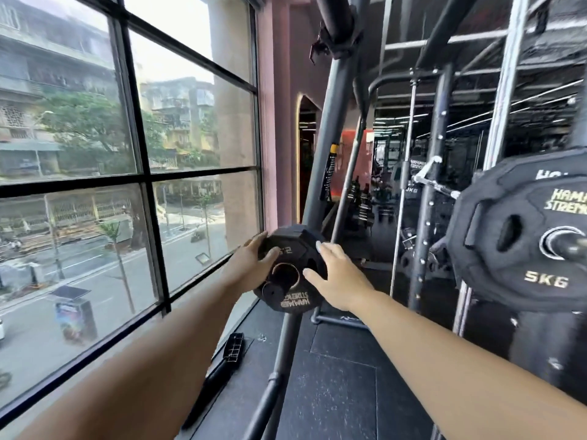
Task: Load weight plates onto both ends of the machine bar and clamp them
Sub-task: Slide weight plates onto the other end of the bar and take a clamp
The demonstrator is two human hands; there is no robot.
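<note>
My left hand (pixel 251 265) grips the left rim of a small weight plate (pixel 290 281), thumb on its face and fingers curled behind. My right hand (pixel 338 281) is spread, fingertips touching the plate's right rim. The plate stands upright against the slanted frame post (pixel 330 147), about midway up it, its lettering upside down. Well apart to the right, a bigger plate (pixel 508 249) marked 5KG sits on the bar end (pixel 571 246). A window (pixel 127 154) fills the left, above dark rubber floor (pixel 333 392).
</note>
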